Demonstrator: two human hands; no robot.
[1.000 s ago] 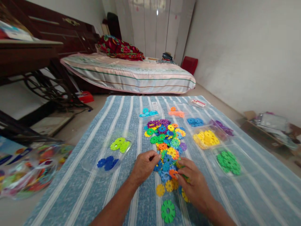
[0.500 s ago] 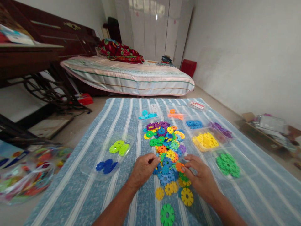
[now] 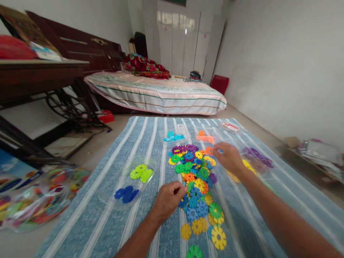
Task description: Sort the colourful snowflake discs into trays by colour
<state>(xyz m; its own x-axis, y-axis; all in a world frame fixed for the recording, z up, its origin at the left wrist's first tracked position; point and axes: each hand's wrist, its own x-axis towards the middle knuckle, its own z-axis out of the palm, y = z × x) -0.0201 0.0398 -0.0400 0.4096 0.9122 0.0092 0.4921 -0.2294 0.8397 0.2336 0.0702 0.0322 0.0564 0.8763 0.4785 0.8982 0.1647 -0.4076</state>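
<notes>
A heap of coloured flower-shaped plastic discs [image 3: 197, 182] lies in the middle of a blue striped cloth [image 3: 104, 218]. My left hand [image 3: 166, 200] rests at the heap's left edge, fingers curled against a blue disc. My right hand [image 3: 228, 156] is stretched out to the far right of the heap, pinching an orange disc [image 3: 209, 151] near the clear tray of orange discs [image 3: 204, 137]. My right forearm covers most of the yellow and green trays.
Clear trays hold sorted discs: lime [image 3: 141, 172], dark blue [image 3: 126, 193], cyan [image 3: 173, 136], purple [image 3: 259, 156]. A bag of mixed discs [image 3: 34, 200] lies left of the cloth. A bed [image 3: 158, 91], a dark table [image 3: 34, 77] and a cardboard box [image 3: 309, 154] surround the cloth.
My right hand lifted an orange disc from the near end of the heap and carried it away toward the far trays. My left hand stayed at the heap. The camera tilted slightly up.
</notes>
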